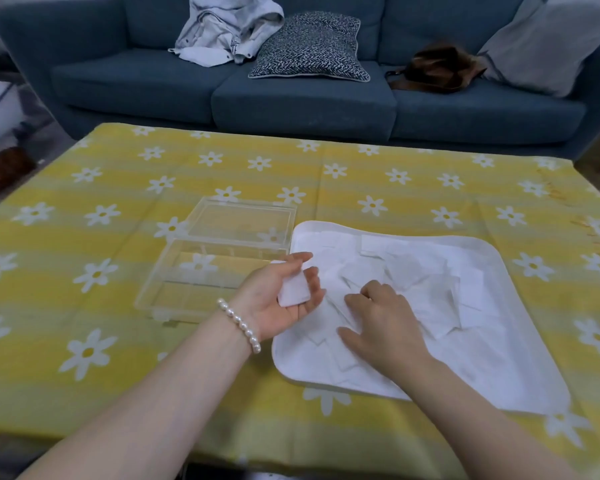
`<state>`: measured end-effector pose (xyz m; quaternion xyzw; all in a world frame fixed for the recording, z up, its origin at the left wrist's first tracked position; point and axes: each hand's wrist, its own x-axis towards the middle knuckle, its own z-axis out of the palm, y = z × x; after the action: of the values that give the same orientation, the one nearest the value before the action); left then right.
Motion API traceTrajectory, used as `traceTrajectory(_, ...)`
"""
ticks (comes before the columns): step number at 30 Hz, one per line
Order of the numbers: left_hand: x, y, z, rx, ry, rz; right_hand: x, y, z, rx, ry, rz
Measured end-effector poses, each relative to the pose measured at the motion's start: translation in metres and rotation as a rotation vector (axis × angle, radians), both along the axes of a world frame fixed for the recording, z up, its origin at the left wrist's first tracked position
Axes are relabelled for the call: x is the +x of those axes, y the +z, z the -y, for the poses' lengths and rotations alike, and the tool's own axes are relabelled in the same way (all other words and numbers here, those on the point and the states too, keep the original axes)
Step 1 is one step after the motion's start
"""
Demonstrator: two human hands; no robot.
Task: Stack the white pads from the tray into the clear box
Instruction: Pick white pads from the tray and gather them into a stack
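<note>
**Small stack in the left palm, box just to its left**

The clear box (210, 271) stands open on the worktop (84, 306), seemingly empty, lid (243, 221) laid back behind it; just right of it the left hand (284, 296), palm up, cradles a small stack of pads (294, 293) in curled fingers, long axis running away from the person; the box lies immediately left of that grip, so the left hand is the nearer; the right hand (383, 327) rests fingers-down on the loose white pads (413, 271) scattered in the tray (520, 358), pinch unclear; daisy-print yellow cloth covers the worktop; a blue sofa (302, 98) stands beyond.
</note>
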<state>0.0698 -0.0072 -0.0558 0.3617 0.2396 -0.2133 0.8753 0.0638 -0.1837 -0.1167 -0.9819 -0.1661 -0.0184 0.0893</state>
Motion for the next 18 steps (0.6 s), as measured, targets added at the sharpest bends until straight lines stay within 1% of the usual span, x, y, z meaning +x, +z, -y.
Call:
traceTrajectory(2, -0.002, -0.001, 0.002, 0.006, -0.036, 0.016, 0.003, -0.005, 0.000, 0.030, -0.010, 0.086)
traceTrajectory(3, -0.002, -0.001, 0.002, 0.009, -0.054, 0.020, 0.004, -0.006, 0.002, 0.053, -0.009, 0.098)
traceTrajectory(6, -0.003, 0.000, 0.003, 0.009, -0.084, 0.019, 0.011, -0.005, 0.005, 0.150, -0.092, 0.069)
traceTrajectory(7, -0.003, 0.000, 0.003, 0.006, -0.082, 0.013, 0.012, -0.001, 0.007, 0.194, -0.134, 0.031)
traceTrajectory(8, -0.003, 0.000, 0.003, 0.006, -0.074, 0.003, 0.013, 0.005, 0.008, 0.272, -0.176, 0.000)
traceTrajectory(10, -0.003, -0.002, 0.005, 0.015, -0.046, -0.019, 0.013, 0.021, 0.009, 0.536, -0.280, -0.049)
traceTrajectory(12, -0.004, -0.004, 0.008, 0.027, -0.024, -0.037, 0.011, 0.037, 0.009, 0.879, -0.395, -0.163)
traceTrajectory(15, -0.006, -0.007, 0.016, 0.042, 0.007, -0.019, 0.001, 0.057, 0.004, 1.392, -0.454, -0.502)
traceTrajectory(16, -0.006, -0.008, 0.019, 0.042, 0.018, 0.007, -0.004, 0.061, 0.002, 1.501, -0.456, -0.609)
traceTrajectory(18, -0.007, -0.009, 0.026, 0.009, -0.006, 0.085, -0.012, 0.063, -0.004, 1.570, -0.446, -0.741)
